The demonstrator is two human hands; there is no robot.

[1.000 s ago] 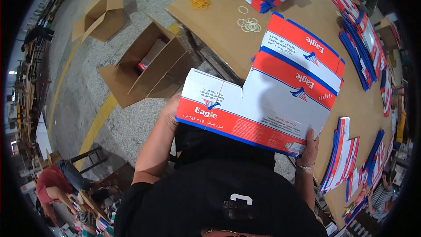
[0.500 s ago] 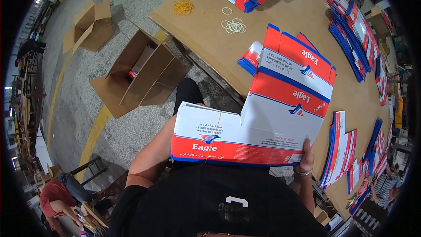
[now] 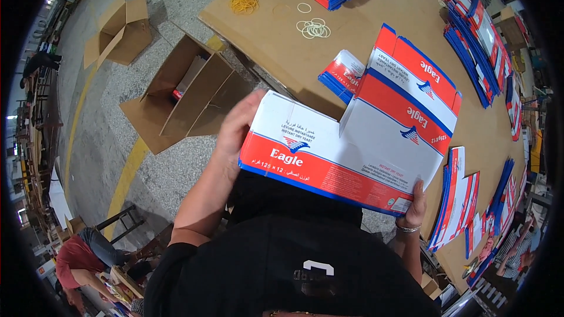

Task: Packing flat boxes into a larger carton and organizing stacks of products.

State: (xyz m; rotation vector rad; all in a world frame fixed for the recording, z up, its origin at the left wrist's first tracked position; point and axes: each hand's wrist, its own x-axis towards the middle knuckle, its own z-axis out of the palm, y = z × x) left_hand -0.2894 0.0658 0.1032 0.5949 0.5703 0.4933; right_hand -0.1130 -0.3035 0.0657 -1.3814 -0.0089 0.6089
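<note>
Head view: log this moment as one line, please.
left hand: grips carton's left edge | right hand: grips its lower right corner | flat printed carton: held over table edge

Bright even overhead light, soft shadows, sharp centre, fisheye-bent dark rim.

In my hands: flat carton (image 3: 352, 141), printed cardboard, smooth, slightly glossy. Beyond carton: table top (image 3: 376, 17), matt brown board. Left of carton: open boxes (image 3: 182, 91), rough corrugated cardboard, on grainy concrete floor (image 3: 106, 135).
</note>
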